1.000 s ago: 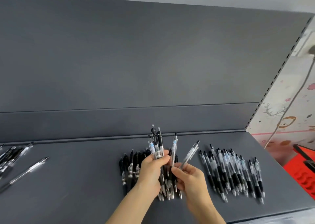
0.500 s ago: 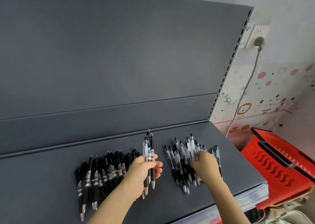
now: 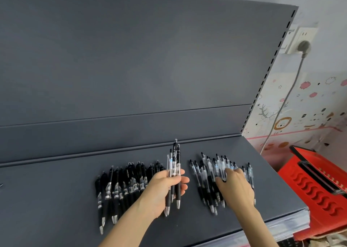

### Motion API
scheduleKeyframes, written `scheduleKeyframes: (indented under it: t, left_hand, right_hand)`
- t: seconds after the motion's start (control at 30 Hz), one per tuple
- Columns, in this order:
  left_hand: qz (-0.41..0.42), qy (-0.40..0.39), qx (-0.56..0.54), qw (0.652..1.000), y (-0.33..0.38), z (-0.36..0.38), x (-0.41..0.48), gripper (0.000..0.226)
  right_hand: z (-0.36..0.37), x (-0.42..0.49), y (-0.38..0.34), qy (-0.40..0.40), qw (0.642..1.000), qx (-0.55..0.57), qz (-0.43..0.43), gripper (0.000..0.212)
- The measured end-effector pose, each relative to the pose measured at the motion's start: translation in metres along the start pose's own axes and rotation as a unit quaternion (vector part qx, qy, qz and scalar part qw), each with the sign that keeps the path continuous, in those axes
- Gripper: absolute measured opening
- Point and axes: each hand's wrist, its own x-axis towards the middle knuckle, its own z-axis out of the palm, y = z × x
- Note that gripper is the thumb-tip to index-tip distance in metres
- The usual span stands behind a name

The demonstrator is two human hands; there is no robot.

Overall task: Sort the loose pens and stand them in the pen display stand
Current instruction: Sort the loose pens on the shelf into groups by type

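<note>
Left hand (image 3: 163, 188) clamps mixed plastic pens (image 3: 175, 162) right of black pen row (image 3: 122, 186). Right hand (image 3: 236, 188), fingers flat on clear pens (image 3: 208, 169), could scatter them.

A dark grey metal shelf (image 3: 56, 199) is backed by a matching flat back panel (image 3: 131, 58), edged on the right by a slotted upright (image 3: 270, 68). Beyond it, a grey plug (image 3: 303, 46) is seated in a white wall socket (image 3: 305, 33), its grey cable (image 3: 283, 103) hung down across a cartoon-printed pale wall covering (image 3: 315, 103). A red plastic crate (image 3: 319, 199) is set low at the right.
</note>
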Motion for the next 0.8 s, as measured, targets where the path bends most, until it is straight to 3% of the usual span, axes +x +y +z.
scheduleKeyframes:
  t: [0.13,0.23,0.37,0.47,0.57,0.67,0.8]
  left_hand:
    - [0.004,-0.016,-0.032,0.999,0.005,-0.009,-0.009,0.019]
    - [0.007,-0.018,-0.061,0.998,0.008,-0.014,-0.015,0.018]
    - [0.021,-0.02,-0.077,0.997,0.012,-0.023,-0.023,0.014]
    - [0.033,-0.015,-0.049,0.998,0.014,-0.035,-0.031,0.015]
    - [0.042,0.017,-0.03,0.999,0.013,-0.053,-0.042,0.018]
    - [0.057,0.114,-0.01,0.992,0.015,-0.084,-0.05,0.018]
    - [0.068,0.219,0.02,0.973,0.019,-0.126,-0.058,0.01]
  right_hand:
    - [-0.003,-0.002,-0.011,0.019,0.999,0.037,-0.024,0.019]
    - [-0.007,-0.013,-0.036,0.011,0.968,0.229,-0.103,0.023]
    - [-0.013,-0.044,-0.081,-0.153,0.887,0.396,-0.183,0.024]
    - [-0.002,-0.052,-0.1,-0.205,0.851,0.45,-0.18,0.021]
    - [0.015,-0.049,-0.114,-0.21,0.846,0.465,-0.156,0.018]
    - [0.033,-0.046,-0.129,-0.175,0.872,0.437,-0.133,0.015]
    - [0.061,-0.048,-0.152,-0.184,0.922,0.276,-0.199,0.019]
